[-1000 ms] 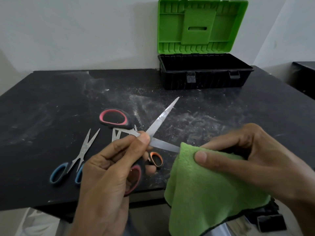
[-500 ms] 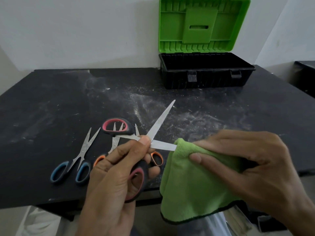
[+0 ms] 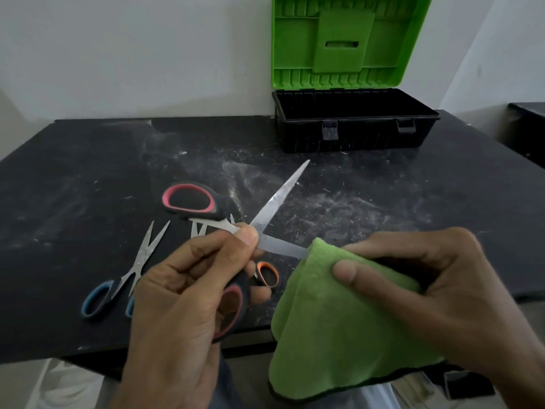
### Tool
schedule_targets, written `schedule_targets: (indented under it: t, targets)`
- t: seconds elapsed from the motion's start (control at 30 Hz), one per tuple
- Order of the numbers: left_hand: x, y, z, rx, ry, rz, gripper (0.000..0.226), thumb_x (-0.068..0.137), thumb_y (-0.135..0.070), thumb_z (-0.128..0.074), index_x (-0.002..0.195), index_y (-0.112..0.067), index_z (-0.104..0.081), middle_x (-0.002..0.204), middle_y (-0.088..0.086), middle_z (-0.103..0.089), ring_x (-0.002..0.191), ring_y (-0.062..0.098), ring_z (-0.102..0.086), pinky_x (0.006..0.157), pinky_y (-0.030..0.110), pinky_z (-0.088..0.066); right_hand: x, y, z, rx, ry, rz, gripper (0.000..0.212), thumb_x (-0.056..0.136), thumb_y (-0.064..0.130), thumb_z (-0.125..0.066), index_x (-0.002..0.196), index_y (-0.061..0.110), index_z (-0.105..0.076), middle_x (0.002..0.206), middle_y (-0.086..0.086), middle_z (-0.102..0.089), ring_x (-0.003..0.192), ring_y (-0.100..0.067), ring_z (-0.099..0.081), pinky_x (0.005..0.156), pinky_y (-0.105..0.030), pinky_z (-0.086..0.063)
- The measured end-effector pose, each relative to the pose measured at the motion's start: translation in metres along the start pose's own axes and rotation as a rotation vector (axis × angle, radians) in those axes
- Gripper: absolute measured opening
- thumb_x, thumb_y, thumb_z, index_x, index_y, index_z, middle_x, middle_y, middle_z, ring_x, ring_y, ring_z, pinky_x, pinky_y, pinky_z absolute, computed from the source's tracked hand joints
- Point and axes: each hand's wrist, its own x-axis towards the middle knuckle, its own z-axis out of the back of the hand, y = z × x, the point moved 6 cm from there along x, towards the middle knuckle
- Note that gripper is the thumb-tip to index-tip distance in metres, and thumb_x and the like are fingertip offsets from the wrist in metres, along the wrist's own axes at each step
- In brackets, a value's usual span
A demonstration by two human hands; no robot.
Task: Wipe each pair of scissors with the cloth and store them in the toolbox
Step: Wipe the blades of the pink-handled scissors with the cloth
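Note:
My left hand [image 3: 182, 305] grips the large pink-and-black scissors [image 3: 277, 199] near the pivot, blades spread wide. One blade points up and right; the tip of the other is pinched inside the green cloth [image 3: 333, 320], which my right hand [image 3: 427, 293] holds folded over it. On the black table [image 3: 88, 178] lie the small blue-handled scissors [image 3: 138, 261], slightly open, at the left. The orange-handled scissors [image 3: 267, 273] are mostly hidden behind my left hand. The black toolbox [image 3: 354, 134] stands at the table's back with its green lid [image 3: 348, 39] upright and open.
The tabletop is dusty, with white smears across its middle. A white wall runs behind the table and toolbox. Another dark surface [image 3: 528, 128] shows at the far right edge. The table's near edge lies just under my hands.
The cloth has slid outward along the lower blade, so a little more bare blade shows between my hands. The blue and orange scissors have not moved.

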Motion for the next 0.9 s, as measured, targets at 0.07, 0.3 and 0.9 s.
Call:
schedule_targets:
  t: [0.07, 0.3, 0.9]
  targets:
    - [0.0, -0.002, 0.0, 0.01, -0.002, -0.016, 0.007, 0.057, -0.02, -0.075, 0.057, -0.013, -0.076, 0.054, 0.006, -0.066, 0.039, 0.009, -0.058, 0.038, 0.017, -0.05, 0.0, -0.005, -0.006, 0.099, -0.067, -0.043, 0.011, 0.083, 0.031, -0.077, 0.085, 0.028, -0.087, 0.079, 0.01, -0.083, 0.071, -0.007, -0.08, 0.058, -0.017, -0.06]
    - [0.001, -0.01, 0.005, 0.037, 0.029, -0.035, 0.013, 0.051, -0.025, -0.077, 0.058, -0.014, -0.075, 0.056, 0.006, -0.067, 0.039, 0.012, -0.058, 0.039, 0.018, -0.05, 0.008, -0.01, -0.003, 0.188, -0.045, -0.135, 0.014, 0.082, 0.026, -0.075, 0.086, 0.025, -0.088, 0.084, 0.002, -0.084, 0.077, -0.016, -0.082, 0.065, -0.023, -0.064]
    - [0.003, -0.018, -0.002, -0.013, 0.081, -0.061, 0.019, 0.053, -0.025, -0.078, 0.065, -0.01, -0.077, 0.059, 0.01, -0.066, 0.039, 0.014, -0.057, 0.04, 0.019, -0.049, 0.013, 0.009, 0.004, 0.102, -0.11, -0.148, 0.013, 0.076, 0.03, -0.074, 0.071, 0.032, -0.086, 0.07, 0.004, -0.081, 0.06, -0.011, -0.079, 0.05, -0.014, -0.057]
